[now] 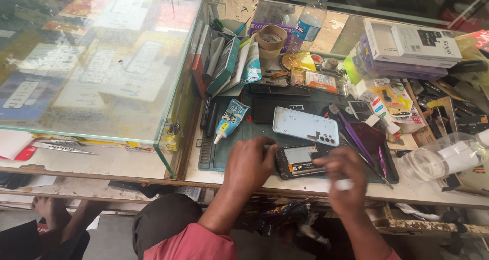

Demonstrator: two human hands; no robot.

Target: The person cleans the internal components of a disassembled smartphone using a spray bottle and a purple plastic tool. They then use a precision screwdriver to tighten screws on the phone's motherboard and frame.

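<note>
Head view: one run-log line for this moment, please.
left hand: steadies opened phone | right hand: holds small white object over it | back cover: off, behind

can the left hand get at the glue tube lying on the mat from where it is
Probably yes. The left hand rests on the opened phone, and the glue tube lies just beyond it on the mat, with nothing visible between them.

Premises: a small phone repair stall. A glass display case (97, 61) of packaged goods adjoins a cluttered workbench (305, 186). On the dark repair mat (234, 153) lie an opened phone (300, 160), a detached back cover (305, 126), a glue tube (230, 118) and tweezers (381, 163).
</note>
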